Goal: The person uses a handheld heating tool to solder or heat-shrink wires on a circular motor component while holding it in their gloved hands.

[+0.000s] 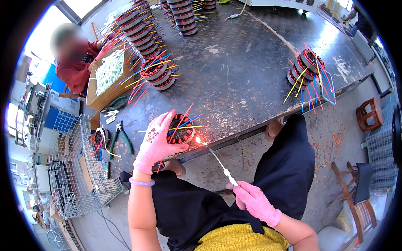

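My left hand point(154, 138), in a pink glove with a purple bangle at the wrist, grips a round motor stator point(181, 127) at the table's near edge. Red, blue and yellow wires stick out from its dark wound core. In my right hand point(255, 202), also pink-gloved, is a slim torch point(226, 172) with a white grip and a thin metal tube. A bright orange flame point(202, 141) burns between the tube's tip and the stator's right side. Green-handled pliers point(124, 138) lie left of my left hand.
Stacked stators point(157, 75) rise at the far left; a smaller stack point(307, 67) stands at the right edge. A cardboard box point(98, 94) holds pale tubes, with a person point(77, 67) behind it. A wire cage point(79, 167) and wooden stool point(369, 113) flank the dark table point(234, 88).
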`<state>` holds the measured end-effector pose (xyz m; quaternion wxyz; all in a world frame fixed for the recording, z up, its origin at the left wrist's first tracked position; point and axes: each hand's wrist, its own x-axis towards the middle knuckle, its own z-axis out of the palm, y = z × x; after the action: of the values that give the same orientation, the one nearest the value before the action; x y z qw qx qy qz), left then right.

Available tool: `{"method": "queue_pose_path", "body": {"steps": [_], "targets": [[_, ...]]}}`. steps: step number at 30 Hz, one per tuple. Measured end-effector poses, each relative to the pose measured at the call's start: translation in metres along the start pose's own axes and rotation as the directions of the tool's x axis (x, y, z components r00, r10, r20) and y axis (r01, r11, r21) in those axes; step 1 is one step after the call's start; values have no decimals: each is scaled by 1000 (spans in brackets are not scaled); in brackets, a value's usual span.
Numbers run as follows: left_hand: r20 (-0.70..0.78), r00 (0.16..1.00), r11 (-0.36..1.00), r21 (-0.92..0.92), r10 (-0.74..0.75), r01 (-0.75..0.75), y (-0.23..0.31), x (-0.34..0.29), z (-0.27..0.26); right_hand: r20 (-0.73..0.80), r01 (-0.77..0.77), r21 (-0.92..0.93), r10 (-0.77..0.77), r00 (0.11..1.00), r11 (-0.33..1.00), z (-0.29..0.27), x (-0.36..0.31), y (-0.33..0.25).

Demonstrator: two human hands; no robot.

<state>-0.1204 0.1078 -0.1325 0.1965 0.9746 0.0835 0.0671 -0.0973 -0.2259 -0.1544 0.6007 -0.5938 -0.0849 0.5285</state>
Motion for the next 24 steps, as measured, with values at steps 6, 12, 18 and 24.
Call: {"method": "queue_pose_path", "body": {"steps": [6, 12, 18, 24], "targets": [[-8, 1000, 1000, -2, 14, -14, -1, -1, 0, -1, -2, -1, 2, 1000, 1000, -2, 1, 2], [-8, 1000, 1000, 1, 17, -17, -2, -2, 0, -7, -10, -23, 10, 1000, 1000, 0, 0, -1], [3, 1000, 1000, -6, 5, -5, 0, 0, 1, -6, 1, -3, -1, 1000, 1000, -1, 1, 3], [3, 1000, 1000, 0, 14, -14, -2, -1, 1, -7, 2, -26, -2, 1000, 1000, -1, 2, 2]]}}
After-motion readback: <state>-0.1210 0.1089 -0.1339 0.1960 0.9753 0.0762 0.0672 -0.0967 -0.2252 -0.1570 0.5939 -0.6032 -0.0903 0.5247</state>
